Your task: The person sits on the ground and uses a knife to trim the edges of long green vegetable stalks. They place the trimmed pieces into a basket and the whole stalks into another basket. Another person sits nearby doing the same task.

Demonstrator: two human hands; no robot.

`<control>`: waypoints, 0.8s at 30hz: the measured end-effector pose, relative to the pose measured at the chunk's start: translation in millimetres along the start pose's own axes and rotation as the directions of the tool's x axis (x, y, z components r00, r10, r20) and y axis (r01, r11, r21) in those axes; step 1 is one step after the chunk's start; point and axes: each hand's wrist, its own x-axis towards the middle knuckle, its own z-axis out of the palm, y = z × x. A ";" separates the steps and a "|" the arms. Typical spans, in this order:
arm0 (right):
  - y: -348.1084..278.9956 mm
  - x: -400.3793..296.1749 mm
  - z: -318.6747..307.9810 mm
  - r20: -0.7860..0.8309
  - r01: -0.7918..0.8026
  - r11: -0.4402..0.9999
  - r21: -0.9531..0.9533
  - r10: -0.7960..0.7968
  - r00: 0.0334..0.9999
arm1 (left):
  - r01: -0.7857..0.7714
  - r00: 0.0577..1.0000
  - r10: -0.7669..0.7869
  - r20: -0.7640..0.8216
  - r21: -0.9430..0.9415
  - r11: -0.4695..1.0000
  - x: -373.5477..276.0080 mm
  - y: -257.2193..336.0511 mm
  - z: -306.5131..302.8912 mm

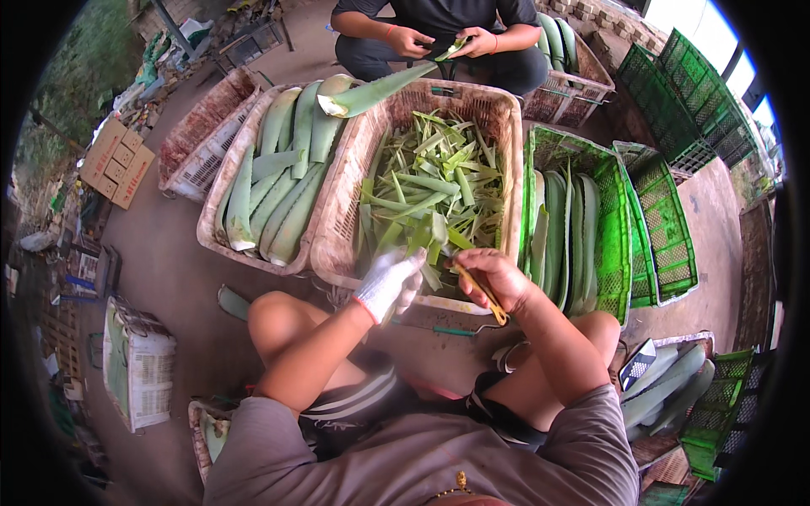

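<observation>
My left hand, in a white knit glove, holds a piece of aloe leaf over the near end of a plastic crate of aloe trimmings. The piece is blurred. To its right, my bare right hand grips a knife by its yellow handle; the blade is too blurred to make out clearly. Whole aloe leaves fill the crate at left. One large leaf lies across the far rims of both crates. More leaves stand in the green crate at right.
Across the crates a seated co-worker's hands hold a leaf piece. Green crates stand at right, with a crate of aloe leaves near my right knee. A white crate and a cardboard box are at left.
</observation>
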 end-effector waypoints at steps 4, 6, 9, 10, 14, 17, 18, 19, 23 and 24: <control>-11.3 -20.8 -0.9 -0.182 0.042 0.916 -0.400 -0.124 0.976 | -0.011 0.997 0.012 0.080 -0.018 1.000 4.0 -8.3 -15.4; -0.6 -35.1 7.9 -0.186 0.056 0.802 -0.595 -0.204 0.961 | 0.008 0.991 -0.006 0.131 -0.017 1.000 -1.5 -10.7 -20.6; 13.6 -56.7 26.7 -0.012 0.162 0.312 -0.936 -0.488 0.873 | 0.051 0.976 -0.031 0.216 -0.090 0.995 -12.0 -19.4 -27.8; 16.0 -63.9 29.1 0.099 0.175 0.091 -0.980 -0.537 0.838 | 0.036 0.970 -0.012 0.244 -0.095 0.995 -16.3 -24.1 -30.6; 29.6 -97.6 48.0 0.354 0.128 -0.393 -0.911 -0.584 0.731 | 0.024 0.922 0.020 0.386 -0.110 0.994 -39.8 -34.5 -32.3; 38.8 -117.6 55.8 0.451 0.112 -0.541 -0.833 -0.548 0.704 | 0.051 0.910 0.021 0.414 -0.160 0.986 -75.0 -37.6 -15.9; 43.0 -125.2 59.1 0.454 0.106 -0.561 -0.821 -0.528 0.718 | 0.064 0.914 0.016 0.405 -0.182 0.981 -87.2 -40.8 -11.0; 46.2 -132.1 62.0 0.456 0.102 -0.581 -0.808 -0.506 0.732 | 0.072 0.899 0.018 0.437 -0.190 0.979 -94.4 -45.0 -8.9; 54.3 -154.5 82.6 0.465 0.044 -0.695 -0.718 -0.431 0.773 | 0.074 0.880 0.052 0.472 -0.245 0.967 -123.3 -68.0 0.0; 56.1 -156.5 85.5 0.495 0.030 -0.733 -0.680 -0.428 0.756 | 0.084 0.878 0.046 0.477 -0.247 0.965 -124.1 -72.1 -0.1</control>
